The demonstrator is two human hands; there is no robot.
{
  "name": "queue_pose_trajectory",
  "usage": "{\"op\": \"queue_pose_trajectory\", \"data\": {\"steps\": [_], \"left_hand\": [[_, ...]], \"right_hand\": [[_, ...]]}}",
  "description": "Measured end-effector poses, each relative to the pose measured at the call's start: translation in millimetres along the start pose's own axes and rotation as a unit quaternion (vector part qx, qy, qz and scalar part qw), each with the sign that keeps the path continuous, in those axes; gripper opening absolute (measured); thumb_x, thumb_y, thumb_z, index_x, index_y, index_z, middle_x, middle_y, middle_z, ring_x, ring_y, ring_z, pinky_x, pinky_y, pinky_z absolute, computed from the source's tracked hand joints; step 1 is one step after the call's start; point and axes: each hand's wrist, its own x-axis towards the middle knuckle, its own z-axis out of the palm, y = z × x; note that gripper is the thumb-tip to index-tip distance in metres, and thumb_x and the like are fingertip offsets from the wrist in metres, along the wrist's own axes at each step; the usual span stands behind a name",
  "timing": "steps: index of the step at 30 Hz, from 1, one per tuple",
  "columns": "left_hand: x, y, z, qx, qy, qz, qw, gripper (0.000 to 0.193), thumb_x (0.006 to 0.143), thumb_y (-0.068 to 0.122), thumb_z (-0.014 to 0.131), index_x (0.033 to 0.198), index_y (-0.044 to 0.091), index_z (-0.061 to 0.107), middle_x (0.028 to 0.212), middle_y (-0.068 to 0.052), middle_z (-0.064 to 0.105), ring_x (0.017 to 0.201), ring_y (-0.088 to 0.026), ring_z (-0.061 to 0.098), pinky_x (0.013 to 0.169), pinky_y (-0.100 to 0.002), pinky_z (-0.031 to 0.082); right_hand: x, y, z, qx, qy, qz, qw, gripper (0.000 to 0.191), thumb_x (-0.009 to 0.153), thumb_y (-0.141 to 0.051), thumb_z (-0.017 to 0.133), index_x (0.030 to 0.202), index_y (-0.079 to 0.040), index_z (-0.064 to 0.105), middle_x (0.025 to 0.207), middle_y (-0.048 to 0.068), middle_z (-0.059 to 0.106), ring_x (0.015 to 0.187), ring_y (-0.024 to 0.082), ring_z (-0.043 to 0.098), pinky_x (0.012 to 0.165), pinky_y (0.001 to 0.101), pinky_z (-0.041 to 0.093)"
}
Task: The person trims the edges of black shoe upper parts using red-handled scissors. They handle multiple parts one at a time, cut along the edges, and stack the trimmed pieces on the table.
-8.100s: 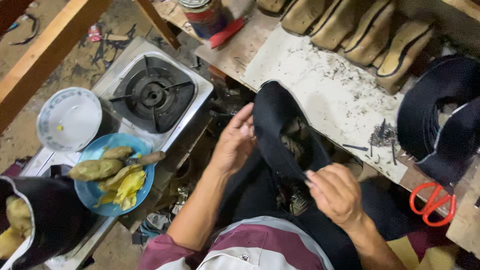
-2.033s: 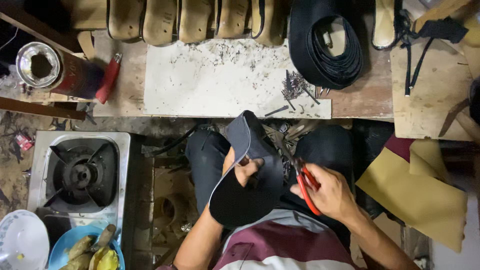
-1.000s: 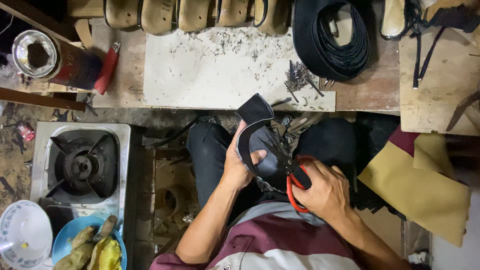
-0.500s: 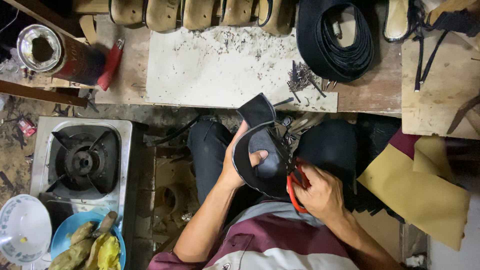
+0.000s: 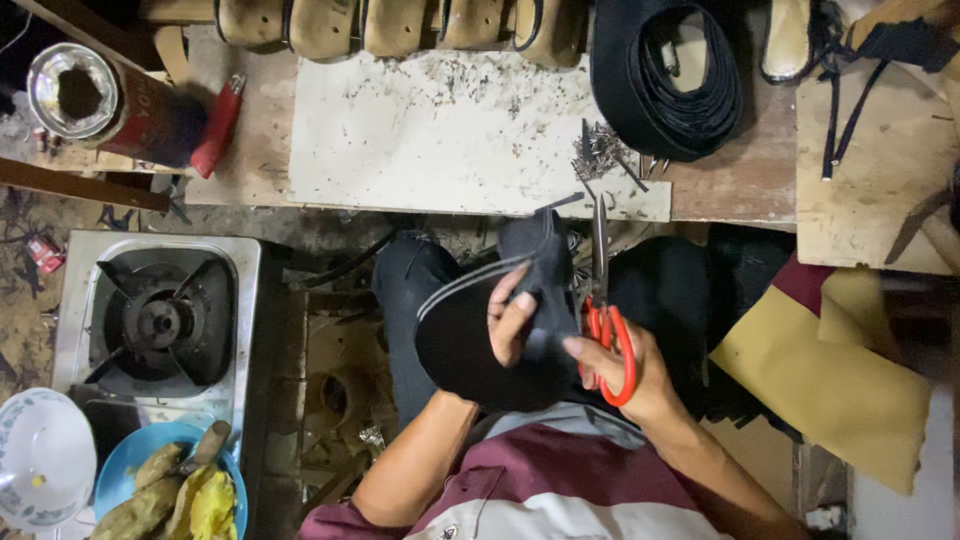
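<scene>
My left hand [image 5: 512,318] grips a black shoe upper [image 5: 470,335] with a pale edge line, held over my lap. To its right, my right hand [image 5: 628,368] is closed on red-handled scissors [image 5: 604,322], thumb and fingers through the loops. The blades point up toward the bench edge, right beside the black material. My thighs in dark trousers lie beneath both hands.
A white work slab [image 5: 450,130] lies on the bench with a pile of small nails [image 5: 598,152]. Beyond are a coiled black strap [image 5: 665,90], tan shoe soles [image 5: 400,25], a tin can [image 5: 95,100], a gas stove [image 5: 155,320], a blue food plate [image 5: 170,485] and yellow sheet material [image 5: 830,380].
The black upper has been turned so its broad side faces up. The scissors have swung up, blades now pointing at the bench. The view shifted slightly.
</scene>
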Motion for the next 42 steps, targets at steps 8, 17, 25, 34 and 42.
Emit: {"op": "queue_pose_trajectory", "data": {"steps": [8,17,25,34,42], "left_hand": [[-2.9,34.4,-13.9,0.21,-0.039,0.075,0.974,0.028,0.098,0.001,0.077,0.125,-0.001,0.072,0.116,-0.005,0.071,0.101,-0.011,0.066,0.089,-0.028,0.055],[-9.4,45.9,-1.5,0.134,-0.001,0.057,0.989,0.056,0.086,-0.011,0.071,0.139,0.003,0.058,0.119,-0.002,0.071,0.104,-0.009,0.067,0.09,-0.023,0.054],[-16.0,54.0,6.7,0.154,-0.005,0.07,0.986,0.045,0.089,-0.011,0.07,0.132,0.001,0.061,0.106,-0.001,0.068,0.094,-0.011,0.065,0.087,-0.029,0.053],[-21.8,52.3,14.5,0.114,-0.033,0.048,0.992,0.049,0.085,-0.01,0.066,0.132,0.001,0.056,0.105,0.001,0.069,0.097,-0.009,0.066,0.089,-0.027,0.054],[-25.2,44.5,1.7,0.162,-0.012,0.085,0.983,0.066,0.084,-0.009,0.071,0.146,0.006,0.052,0.099,0.003,0.065,0.084,-0.004,0.059,0.081,-0.022,0.049]], "right_hand": [[-3.6,-31.8,-13.3,-0.208,0.036,-0.199,0.957,0.03,0.076,-0.016,0.082,0.094,-0.001,0.064,0.066,0.009,0.065,0.053,0.015,0.061,0.052,0.0321,0.05],[-22.7,-52.1,-20.5,-0.319,0.064,-0.173,0.93,0.038,0.071,-0.029,0.09,0.089,-0.003,0.067,0.066,0.011,0.065,0.053,0.024,0.061,0.053,0.0364,0.049],[-39.4,-47.8,-33.8,-0.426,0.061,-0.243,0.869,0.049,0.068,-0.034,0.087,0.102,-0.004,0.069,0.101,0.01,0.075,0.076,0.034,0.071,0.07,0.0426,0.056],[-32.4,-51.8,-34.8,-0.447,0.044,-0.286,0.846,0.062,0.061,-0.042,0.089,0.103,-0.002,0.069,0.103,0.01,0.075,0.078,0.032,0.07,0.071,0.0429,0.053],[-29.0,-52.5,-32.7,-0.443,0.028,-0.286,0.849,0.061,0.061,-0.042,0.09,0.102,-0.001,0.07,0.097,0.014,0.075,0.072,0.033,0.07,0.068,0.0435,0.054]]}}
